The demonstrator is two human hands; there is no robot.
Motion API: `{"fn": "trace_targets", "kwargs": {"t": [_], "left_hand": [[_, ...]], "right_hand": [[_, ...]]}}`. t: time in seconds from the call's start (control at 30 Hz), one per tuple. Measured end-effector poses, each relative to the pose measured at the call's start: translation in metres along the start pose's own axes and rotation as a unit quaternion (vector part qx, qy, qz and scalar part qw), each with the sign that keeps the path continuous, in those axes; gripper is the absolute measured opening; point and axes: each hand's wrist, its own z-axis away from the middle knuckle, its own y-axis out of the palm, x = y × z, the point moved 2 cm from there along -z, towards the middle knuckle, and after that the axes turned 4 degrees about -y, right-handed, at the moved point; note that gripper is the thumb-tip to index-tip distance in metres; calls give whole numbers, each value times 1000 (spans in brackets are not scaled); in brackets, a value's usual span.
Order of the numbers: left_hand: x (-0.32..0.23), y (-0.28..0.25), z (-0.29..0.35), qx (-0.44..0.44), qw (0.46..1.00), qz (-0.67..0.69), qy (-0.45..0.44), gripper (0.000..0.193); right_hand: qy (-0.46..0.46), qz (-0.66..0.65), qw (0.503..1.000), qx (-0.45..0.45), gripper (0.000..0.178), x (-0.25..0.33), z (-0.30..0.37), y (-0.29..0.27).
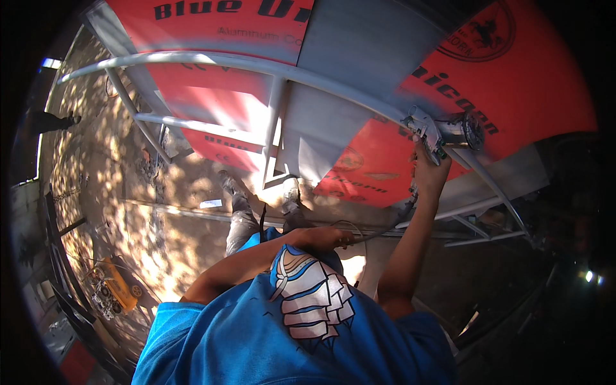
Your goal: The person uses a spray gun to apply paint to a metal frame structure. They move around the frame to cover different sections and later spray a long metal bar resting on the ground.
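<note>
My right hand point(431, 168) is raised at the right and grips a silver spray gun point(426, 131) with a round metal cup point(463, 132). The gun is beside a grey tube frame point(333, 86). From its handle a dark air hose point(393, 224) runs down toward my left hand point(326, 239), which is held across my body in front of the blue shirt. Its fingers curl closed around the hose.
Red and grey-sprayed panels point(224, 90) lie behind the frame. On the sunlit, shadow-dappled ground point(154, 244) a yellow wheeled machine point(117, 287) stands at the lower left. A small white piece point(210, 203) lies near my feet. Another person's dark leg point(54, 122) shows at the far left.
</note>
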Motion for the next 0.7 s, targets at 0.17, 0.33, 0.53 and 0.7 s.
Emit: {"fn": "trace_targets", "kwargs": {"t": [0.17, 0.33, 0.53, 0.7], "left_hand": [[-2, -25, 26, 12, 1000, -14, 0, 27], [4, -49, 55, -4, 1000, -27, 12, 25], [15, -68, 74, 23, 999, -17, 26, 23], [20, -69, 77, 36, 997, -47, 48, 24]], "right_hand": [[-8, -3, 997, 71, 22, 41, 10, 62], [-18, -98, 990, 105, 23, 71, 15, 102], [25, 27, 999, 30, 24, 56, 6, 110], [27, 103, 991, -75, 25, 37, 6, 90]]}}
